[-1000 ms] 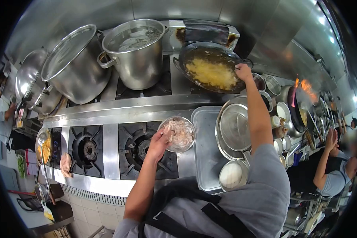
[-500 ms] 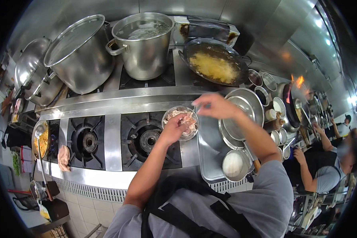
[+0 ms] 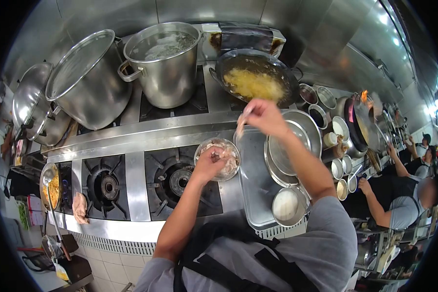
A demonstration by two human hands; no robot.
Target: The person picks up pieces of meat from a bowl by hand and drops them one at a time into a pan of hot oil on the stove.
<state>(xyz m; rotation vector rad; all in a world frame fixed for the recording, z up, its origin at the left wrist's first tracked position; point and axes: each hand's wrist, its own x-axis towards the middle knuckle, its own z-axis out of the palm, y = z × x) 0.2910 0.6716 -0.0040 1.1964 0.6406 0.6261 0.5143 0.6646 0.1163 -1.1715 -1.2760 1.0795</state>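
Observation:
A round bowl (image 3: 227, 176) of pale, coated raw meat (image 3: 229, 163) sits at the right edge of the front burner. My left hand (image 3: 208, 166) reaches into it, its fingers curled into the meat. Pinched in my right hand (image 3: 266, 118) is a strip of raw meat (image 3: 241, 125), hanging above the counter between the bowl and the frying pan. The black two-handled pan (image 3: 222, 90) behind holds oil with yellow, foaming food (image 3: 255, 83).
Large stockpots (image 3: 168, 80) stand along the back left. A metal tray (image 3: 253, 194) with stacked strainers (image 3: 306, 129) and a bowl of white powder (image 3: 285, 204) lies to the right. A ladle rests in a pan of food (image 3: 53, 192) at far left. A co-worker (image 3: 399, 194) stands at right.
My right hand has moved back toward the frying pan, and a meat strip now hangs clearly from its fingers. My left hand stays at the bowl, its fingers more curled. The view has shifted slightly.

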